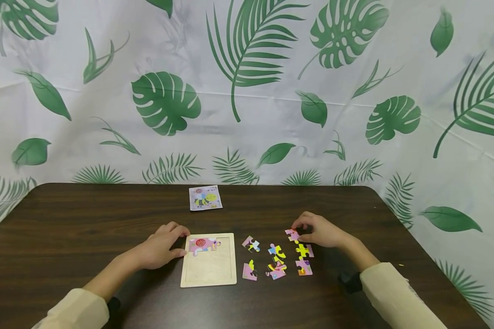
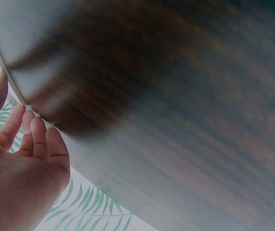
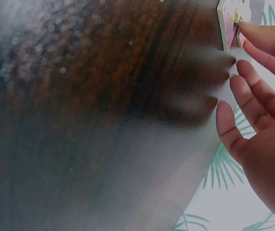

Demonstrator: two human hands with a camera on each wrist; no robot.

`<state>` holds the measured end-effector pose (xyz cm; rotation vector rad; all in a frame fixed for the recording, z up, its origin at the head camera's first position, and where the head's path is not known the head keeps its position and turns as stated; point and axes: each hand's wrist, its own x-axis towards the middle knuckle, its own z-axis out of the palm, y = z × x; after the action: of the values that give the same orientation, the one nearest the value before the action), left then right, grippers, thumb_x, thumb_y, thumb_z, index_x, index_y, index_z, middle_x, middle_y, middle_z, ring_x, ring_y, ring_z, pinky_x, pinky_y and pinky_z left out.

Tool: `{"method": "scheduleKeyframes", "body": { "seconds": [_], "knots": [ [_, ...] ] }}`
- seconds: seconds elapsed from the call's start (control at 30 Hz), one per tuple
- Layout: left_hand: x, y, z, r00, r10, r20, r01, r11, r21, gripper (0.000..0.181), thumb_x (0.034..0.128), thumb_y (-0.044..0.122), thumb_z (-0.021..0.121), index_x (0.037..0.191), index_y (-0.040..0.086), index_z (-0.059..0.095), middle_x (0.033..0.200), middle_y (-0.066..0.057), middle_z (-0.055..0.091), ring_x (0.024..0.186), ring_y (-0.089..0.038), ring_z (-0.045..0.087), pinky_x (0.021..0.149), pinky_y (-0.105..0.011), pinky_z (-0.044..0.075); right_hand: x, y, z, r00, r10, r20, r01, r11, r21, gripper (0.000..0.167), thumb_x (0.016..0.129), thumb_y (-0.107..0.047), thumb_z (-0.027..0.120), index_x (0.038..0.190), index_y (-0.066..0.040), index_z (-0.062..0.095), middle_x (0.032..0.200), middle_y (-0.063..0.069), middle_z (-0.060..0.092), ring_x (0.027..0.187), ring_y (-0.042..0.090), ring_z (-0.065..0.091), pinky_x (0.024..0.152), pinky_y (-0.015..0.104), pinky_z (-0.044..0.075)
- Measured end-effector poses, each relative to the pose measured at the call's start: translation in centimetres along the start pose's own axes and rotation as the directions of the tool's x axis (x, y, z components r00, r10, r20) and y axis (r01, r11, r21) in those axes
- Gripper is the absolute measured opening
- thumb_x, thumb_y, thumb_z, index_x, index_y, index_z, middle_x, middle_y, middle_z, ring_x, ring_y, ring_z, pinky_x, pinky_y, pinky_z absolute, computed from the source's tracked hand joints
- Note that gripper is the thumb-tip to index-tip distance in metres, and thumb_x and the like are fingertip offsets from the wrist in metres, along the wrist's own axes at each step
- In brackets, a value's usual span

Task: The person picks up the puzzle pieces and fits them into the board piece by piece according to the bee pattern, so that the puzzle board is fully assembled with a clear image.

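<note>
Broadly, a white cloth backdrop (image 1: 214, 137) printed with green leaves spreads behind everything, and before it stands a dark wood-grain table (image 1: 86, 219). Two pale sleeves come in over the near side, the left sleeve (image 1: 78, 308) and the right sleeve (image 1: 399, 292). Near the middle of the tabletop lies a square, light wooden tray (image 1: 210, 274) with a raised rim. At that tray's left side is the left hand (image 1: 160, 249), its fingers relaxed rather than curled into a grip, fingertips at the upper left corner and thumb against the left edge. Farther over, beyond the loose pieces, the right hand (image 1: 319, 230) pinches a small pink puzzle piece between thumb and forefinger; its other fingers are gently bent, as the right wrist view shows. Toward the far edge of the table rests a printed card (image 1: 205, 198) with a yellow-and-black bee on it. Smallest come the puzzle pieces: joined pink pieces (image 1: 200, 244) sit along the top left inside the tray, one bearing a red disc; loose pieces (image 1: 276, 269) lie to its right, and the pinched piece (image 1: 291, 235) is at their upper right.
</note>
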<state>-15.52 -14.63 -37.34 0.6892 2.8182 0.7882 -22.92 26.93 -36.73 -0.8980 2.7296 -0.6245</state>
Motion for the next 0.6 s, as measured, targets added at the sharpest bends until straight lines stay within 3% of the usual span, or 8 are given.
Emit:
{"method": "scheduleKeyframes", "body": {
  "seconds": [0.33,0.6],
  "knots": [
    [0.04,-0.11,-0.09,1.0,0.006,-0.004,-0.006,1.0,-0.002,0.033,0.0825,0.016,0.067,0.11,0.006,0.053,0.105,-0.008,0.048,0.102,-0.032,0.044,0.085,-0.052,0.037,-0.01,0.11,0.17,0.998,0.004,-0.062,-0.006,0.999,-0.035,0.019,0.079,-0.016,0.071,0.092,-0.006,0.06,0.088,0.001,0.052,0.078,0.017,0.049,0.07,0.03,0.044],
    [0.09,-0.05,-0.35,1.0,0.0,0.014,0.0,1.0,-0.016,0.033,0.0828,0.016,0.067,0.11,0.006,0.052,0.105,-0.007,0.048,0.101,-0.031,0.044,0.083,-0.052,0.037,-0.06,0.39,0.02,0.998,-0.003,-0.055,0.003,1.0,-0.011,0.023,0.078,-0.018,0.072,0.094,-0.006,0.061,0.088,0.001,0.052,0.079,0.016,0.049,0.069,0.029,0.044]
  ]
}}
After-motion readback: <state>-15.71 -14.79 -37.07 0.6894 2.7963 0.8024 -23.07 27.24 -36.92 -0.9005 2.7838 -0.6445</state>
